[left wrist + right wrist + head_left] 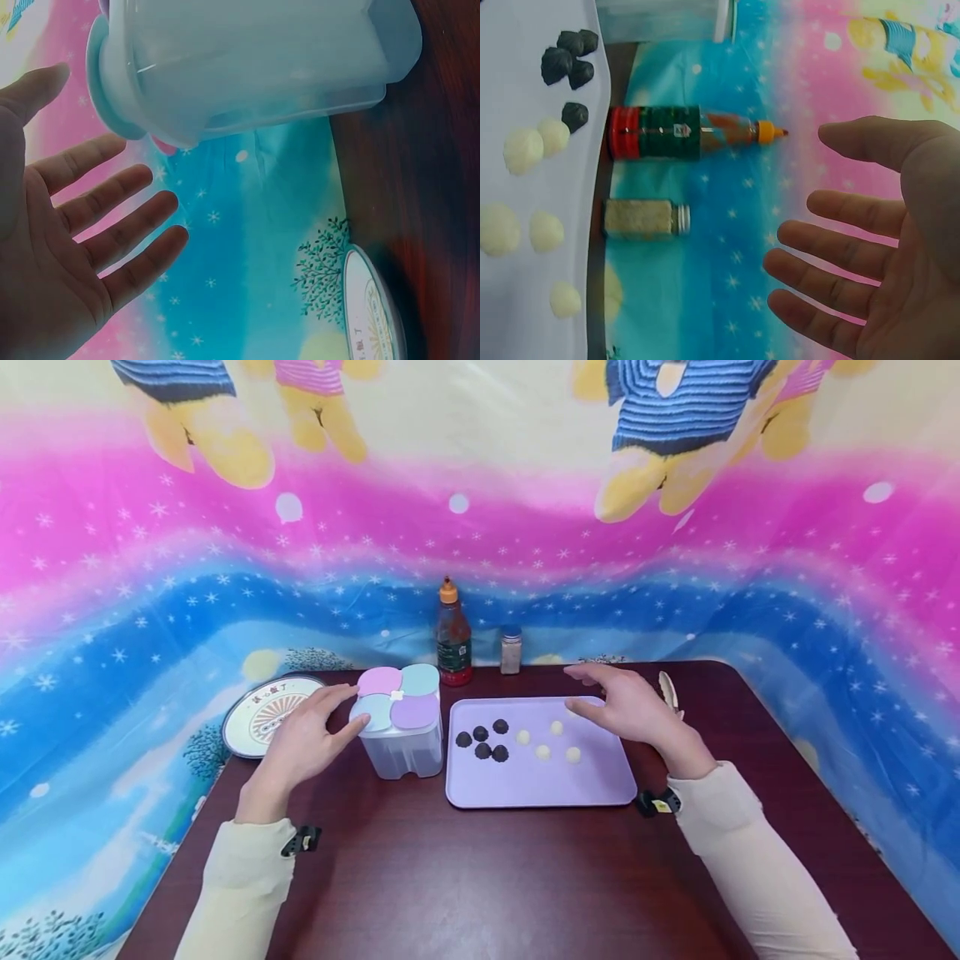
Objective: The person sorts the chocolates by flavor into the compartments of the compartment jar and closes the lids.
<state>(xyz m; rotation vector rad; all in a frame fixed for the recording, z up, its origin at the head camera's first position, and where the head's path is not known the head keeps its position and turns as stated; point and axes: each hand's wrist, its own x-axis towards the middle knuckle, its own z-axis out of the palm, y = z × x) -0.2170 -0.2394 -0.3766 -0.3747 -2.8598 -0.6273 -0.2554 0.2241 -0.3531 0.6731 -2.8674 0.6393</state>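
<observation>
A clear container (405, 752) with a four-lobed lid (415, 712) in pink, teal, blue and purple stands left of a lilac tray (540, 785). My left hand (303, 739) is at the container's left side, thumb and fingers spread and nothing in them. In the left wrist view, the container's frosted wall (255, 60) rises beyond the fingertips. Over the tray's back right part hovers my right hand (633, 703), fingers extended and holding nothing. Several small black scalloped pieces (481, 734) lie on the tray's left, with several cream ones (543, 752) to their right.
A red sauce bottle (454, 647) with an orange cap and a small spice jar (511, 652) stand at the table's back. At the left edge sits a patterned plate (258, 714). Partly behind the right hand is a pale object (668, 691). The dark wooden table (480, 877) extends in front.
</observation>
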